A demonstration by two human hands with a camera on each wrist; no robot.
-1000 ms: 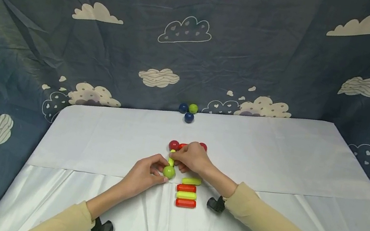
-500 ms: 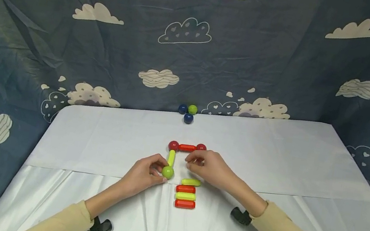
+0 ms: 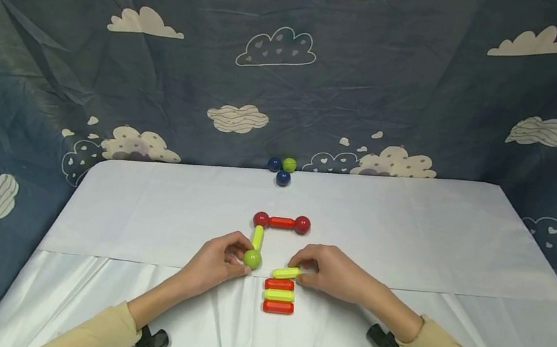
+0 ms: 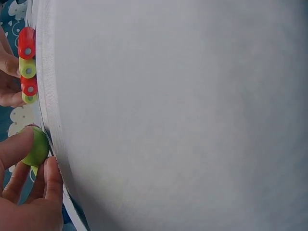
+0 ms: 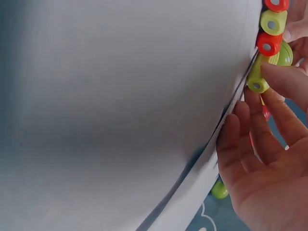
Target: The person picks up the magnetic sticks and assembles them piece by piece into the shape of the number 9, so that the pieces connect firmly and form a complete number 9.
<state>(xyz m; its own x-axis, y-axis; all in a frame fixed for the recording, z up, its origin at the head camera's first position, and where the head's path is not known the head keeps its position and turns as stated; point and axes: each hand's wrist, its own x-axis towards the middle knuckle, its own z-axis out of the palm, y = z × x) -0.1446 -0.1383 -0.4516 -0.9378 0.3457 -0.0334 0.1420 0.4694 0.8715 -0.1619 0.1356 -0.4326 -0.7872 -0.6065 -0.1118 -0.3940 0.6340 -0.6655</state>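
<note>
My left hand pinches a green ball between thumb and fingers. A yellow-green rod runs from that ball up to a red ball. From there a red rod leads right to a second red ball. My right hand has its thumb and fingers at the right end of another yellow-green rod, the farthest in a short row. In the right wrist view, the thumb and a fingertip pinch this rod, whose end shows a grey metal disc.
Below that rod lie a red rod, a yellow-green rod and another red rod, side by side. Two blue balls and a green ball sit at the back edge of the white table, before a cloud-patterned curtain.
My right hand has left the yellow-green rod beside the red ball, moved right and toward me, and taken hold of the row's farthest rod. My left hand stays on the green ball.
</note>
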